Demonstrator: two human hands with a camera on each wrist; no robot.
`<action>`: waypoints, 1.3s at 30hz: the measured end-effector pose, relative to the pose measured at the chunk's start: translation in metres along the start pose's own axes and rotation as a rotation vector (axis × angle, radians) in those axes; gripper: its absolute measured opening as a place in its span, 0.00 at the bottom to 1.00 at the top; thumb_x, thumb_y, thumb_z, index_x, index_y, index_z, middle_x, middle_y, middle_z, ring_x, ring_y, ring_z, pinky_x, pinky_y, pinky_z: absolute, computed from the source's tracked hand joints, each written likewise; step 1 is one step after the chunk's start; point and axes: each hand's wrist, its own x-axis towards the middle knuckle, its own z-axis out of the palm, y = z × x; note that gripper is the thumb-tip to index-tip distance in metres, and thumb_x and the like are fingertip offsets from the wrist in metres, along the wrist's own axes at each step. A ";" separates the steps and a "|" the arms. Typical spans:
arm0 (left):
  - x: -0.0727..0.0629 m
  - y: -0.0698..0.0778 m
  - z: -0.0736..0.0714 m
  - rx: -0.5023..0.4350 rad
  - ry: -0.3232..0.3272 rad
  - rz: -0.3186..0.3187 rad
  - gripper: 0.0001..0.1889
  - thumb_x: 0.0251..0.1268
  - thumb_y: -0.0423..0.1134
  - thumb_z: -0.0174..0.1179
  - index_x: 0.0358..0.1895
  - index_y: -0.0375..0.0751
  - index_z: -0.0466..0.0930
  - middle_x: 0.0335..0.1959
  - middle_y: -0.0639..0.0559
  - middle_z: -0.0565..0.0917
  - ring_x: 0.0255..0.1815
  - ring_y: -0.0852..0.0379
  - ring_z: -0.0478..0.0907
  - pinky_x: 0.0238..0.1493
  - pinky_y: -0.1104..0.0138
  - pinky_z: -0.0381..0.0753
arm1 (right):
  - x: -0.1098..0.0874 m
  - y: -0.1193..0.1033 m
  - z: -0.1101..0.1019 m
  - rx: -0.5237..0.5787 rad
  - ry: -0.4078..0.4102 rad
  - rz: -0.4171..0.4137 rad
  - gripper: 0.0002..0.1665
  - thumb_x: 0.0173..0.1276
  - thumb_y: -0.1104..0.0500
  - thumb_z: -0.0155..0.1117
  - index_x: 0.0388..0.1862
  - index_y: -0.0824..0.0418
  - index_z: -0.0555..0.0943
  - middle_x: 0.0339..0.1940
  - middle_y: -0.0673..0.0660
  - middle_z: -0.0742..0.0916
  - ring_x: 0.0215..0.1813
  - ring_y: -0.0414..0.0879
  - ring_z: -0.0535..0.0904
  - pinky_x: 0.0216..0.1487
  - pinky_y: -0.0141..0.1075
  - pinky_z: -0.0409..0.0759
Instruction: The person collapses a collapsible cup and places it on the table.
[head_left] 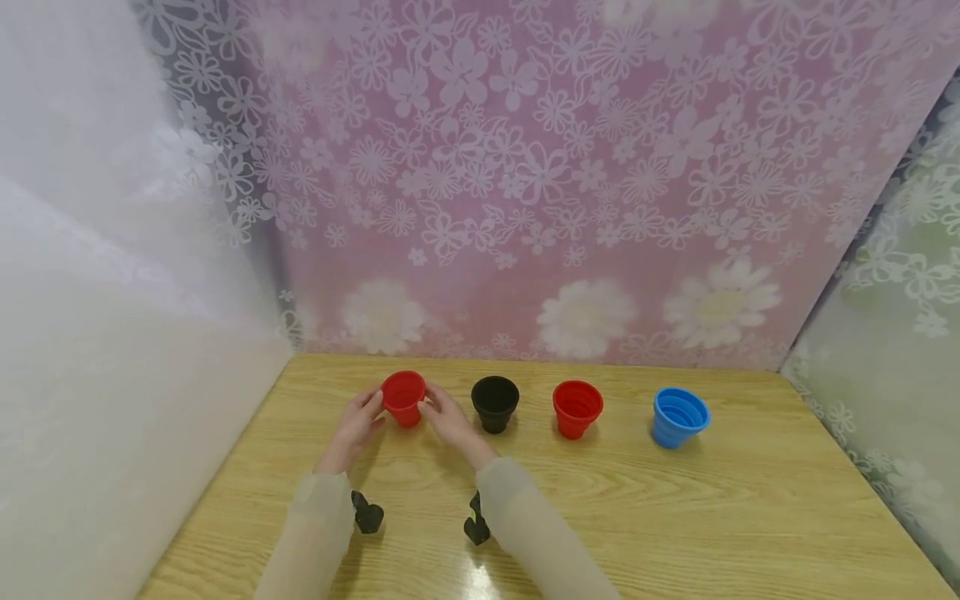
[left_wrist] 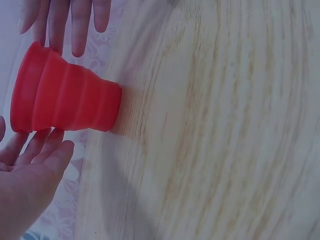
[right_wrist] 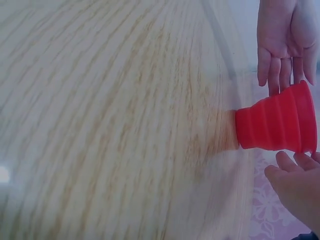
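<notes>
The left hand [head_left: 358, 423] and right hand [head_left: 454, 423] flanked the first red cup [head_left: 405, 402], loosely extended fingers touching its opposite sides. It stood upright near the tabletop's [head_left: 675, 517] far left corner. Rightward, near the far edge, stood a black cup [head_left: 495, 403], second red cup [head_left: 576, 412] and blue cup [head_left: 677, 420].

Left forearm [head_left: 309, 533] and right forearm [head_left: 536, 527] reach forward, angled inward. Left hand [head_left: 358, 423] and right hand [head_left: 452, 418] face each other, apart; fingers [right_wrist: 274, 75] extended, nearly straight, thumbs [head_left: 428, 409] on nearer side.
</notes>
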 end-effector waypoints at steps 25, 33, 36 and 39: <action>-0.064 0.008 0.046 0.103 0.029 0.122 0.18 0.66 0.34 0.47 0.57 0.29 0.66 0.55 0.37 0.70 0.54 0.45 0.69 0.52 0.56 0.69 | -0.082 -0.043 -0.034 0.119 0.110 -0.210 0.26 0.62 0.70 0.55 0.59 0.76 0.63 0.54 0.71 0.73 0.53 0.64 0.70 0.52 0.46 0.70; -0.077 0.007 0.072 0.174 -0.005 0.200 0.19 0.64 0.37 0.51 0.55 0.29 0.69 0.50 0.38 0.74 0.50 0.46 0.72 0.49 0.56 0.72 | -0.104 -0.042 -0.057 0.084 0.145 -0.173 0.26 0.63 0.67 0.54 0.59 0.74 0.63 0.53 0.70 0.74 0.52 0.61 0.71 0.51 0.44 0.72; -0.078 0.005 0.083 0.192 -0.033 0.219 0.19 0.63 0.38 0.52 0.54 0.30 0.69 0.49 0.38 0.74 0.49 0.46 0.72 0.48 0.58 0.73 | -0.107 -0.029 -0.067 0.101 0.173 -0.135 0.26 0.64 0.63 0.55 0.60 0.70 0.65 0.54 0.66 0.75 0.53 0.58 0.71 0.51 0.41 0.72; -0.080 0.005 0.094 0.191 -0.055 0.219 0.20 0.62 0.39 0.53 0.55 0.32 0.69 0.50 0.40 0.74 0.49 0.47 0.72 0.47 0.60 0.74 | -0.109 -0.015 -0.075 0.125 0.204 -0.095 0.26 0.64 0.58 0.56 0.60 0.65 0.66 0.55 0.62 0.75 0.55 0.54 0.70 0.52 0.38 0.71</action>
